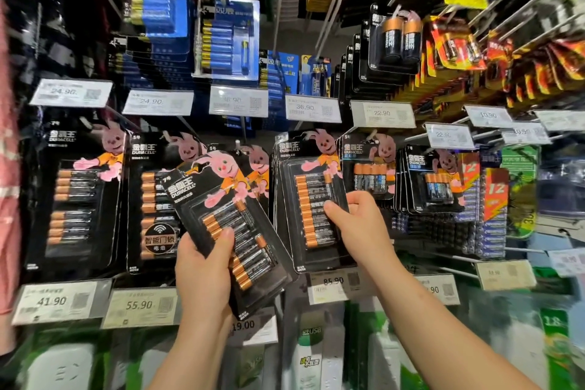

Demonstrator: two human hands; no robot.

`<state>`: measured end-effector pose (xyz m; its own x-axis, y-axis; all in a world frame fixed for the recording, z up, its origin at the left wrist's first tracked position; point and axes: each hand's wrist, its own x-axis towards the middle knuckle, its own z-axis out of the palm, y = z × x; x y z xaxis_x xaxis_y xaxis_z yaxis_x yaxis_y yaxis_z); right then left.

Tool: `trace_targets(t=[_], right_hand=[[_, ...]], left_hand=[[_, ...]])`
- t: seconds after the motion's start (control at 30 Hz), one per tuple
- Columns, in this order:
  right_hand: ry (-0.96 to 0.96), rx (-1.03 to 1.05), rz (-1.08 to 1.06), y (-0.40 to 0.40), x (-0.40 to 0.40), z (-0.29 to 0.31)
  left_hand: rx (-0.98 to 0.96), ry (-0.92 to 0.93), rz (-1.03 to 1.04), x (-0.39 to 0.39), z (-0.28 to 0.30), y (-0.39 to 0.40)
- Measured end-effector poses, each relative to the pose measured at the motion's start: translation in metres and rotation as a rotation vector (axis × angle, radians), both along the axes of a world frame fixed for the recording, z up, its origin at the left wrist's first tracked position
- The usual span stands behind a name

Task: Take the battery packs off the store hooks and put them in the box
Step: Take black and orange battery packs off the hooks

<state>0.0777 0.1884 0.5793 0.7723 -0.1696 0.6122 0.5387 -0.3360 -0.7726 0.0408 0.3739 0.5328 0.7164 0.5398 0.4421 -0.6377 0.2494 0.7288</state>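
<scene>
We see the left hand (202, 272) at about 7 o'clock of the view, fingers curled behind a loose battery pack (229, 231) and the thumb pressed on its clear blister front. This pack is off its hook and tilted, its top leaning toward 11 o'clock, with the pink rabbit print uppermost and a column of copper-topped cells below

We see the right hand (357, 225) at about 4 o'clock from centre, thumb on the front of a hanging battery pack (311, 199) and fingers wrapped round its right edge. That pack is the front one of a stack on its hook and hangs nearly upright, just beside the tilted pack, toward 3 o'clock from it

Outward from the hands:
- Toward 9 o'clock, two larger black battery packs (79, 196) hang side by side, one bearing a round lock-symbol label
- Toward 3 o'clock, smaller four-cell packs (370, 171) hang in rows, with blue-and-orange packs further out
- Toward 12 o'clock, blue battery packs (228, 41) and black two-cell packs (399, 38) hang on the upper hooks
- White price tags (311, 108) sit at the hook ends; legible figures include 24.90, 36.90, 22.90, 41.90 and 55.90
- Toward 6 o'clock, white and green boxed goods (313, 355) fill the bottom row, blurred

The box is not in view
</scene>
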Motion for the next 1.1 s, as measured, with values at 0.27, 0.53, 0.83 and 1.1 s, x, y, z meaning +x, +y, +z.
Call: trace_targets(t=[0.27,0.53,0.83,1.1], right_hand=[[0.051,0.022,0.024,0.005,0.016,0.001],[0.100,-0.057,0.014,0.013,0.023,0.003],[0.047,-0.069,-0.040,0.005,0.010,-0.012],[-0.111,-0.241,0.222,0.027,-0.042,-0.033]], left_hand=[[-0.054,-0.018,-0.002,-0.004,0.003,0.006],[0.025,0.014,-0.037,-0.009,0.004,0.004],[0.161,0.030,-0.077,-0.011,0.004,0.002],[0.279,-0.020,-0.108,-0.008,0.011,-0.012]])
